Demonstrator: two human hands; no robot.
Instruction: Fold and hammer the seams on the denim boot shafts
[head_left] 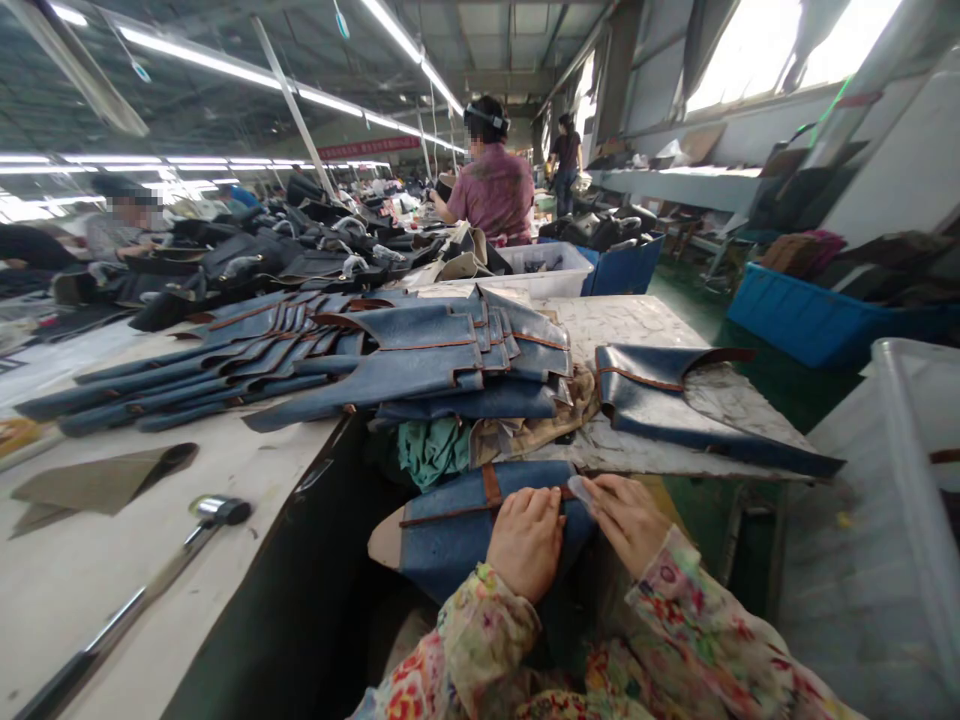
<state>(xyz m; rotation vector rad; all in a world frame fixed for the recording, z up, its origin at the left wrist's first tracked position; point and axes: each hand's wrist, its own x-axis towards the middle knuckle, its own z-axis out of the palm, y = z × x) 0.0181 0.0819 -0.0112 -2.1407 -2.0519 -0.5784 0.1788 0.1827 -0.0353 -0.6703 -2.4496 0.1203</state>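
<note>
My left hand point(527, 541) presses down on a blue leather piece point(450, 525) with brown trim that lies in front of me, its fingers curled over the upper edge. My right hand point(626, 520) is beside it, pinching a small pale object point(580, 489) against the same edge of the piece. Both sleeves are floral. Just beyond lies a crumpled teal cloth point(429, 448) and a stack of blue leather pieces point(420, 365).
A hammer point(187, 540) and a flat tan piece point(97, 482) lie on the white table point(67, 570) at left. A single blue piece point(675, 405) rests at right. A clear bin point(892, 500) stands at right, blue bins beyond. Other people work further back.
</note>
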